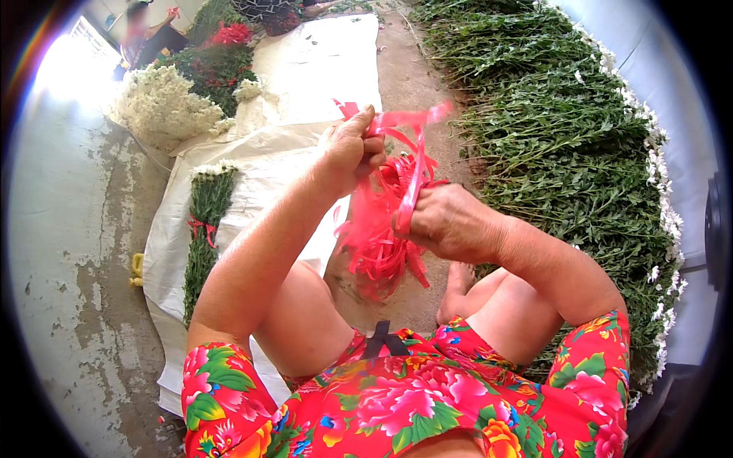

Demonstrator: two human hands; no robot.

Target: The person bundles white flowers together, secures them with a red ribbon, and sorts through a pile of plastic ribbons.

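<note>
My left hand (pixel 354 150) is raised in front of me, its fingers closed on red plastic ribbon strips (pixel 395 119). Lower and to the right, my right hand (pixel 452 222) grips the same ribbon, and a loop of it stands up between the two hands. Some of the ribbon is blurred. A tangled heap of red plastic ribbon (pixel 382 252) lies or hangs below, between my knees; whether it rests on the floor I cannot tell. To my left, a bunch of white chrysanthemums (pixel 211 197) tied with red ribbon lies on a white sheet (pixel 272 157), partly behind my forearm.
Long rows of white chrysanthemums with leafy green stems (pixel 561 143) cover the right side. Cream-coloured flowers (pixel 166 106) and red flowers (pixel 230 34) are piled at the far left, near another person (pixel 137 40). A yellow object (pixel 136 270) sits at the sheet's left edge.
</note>
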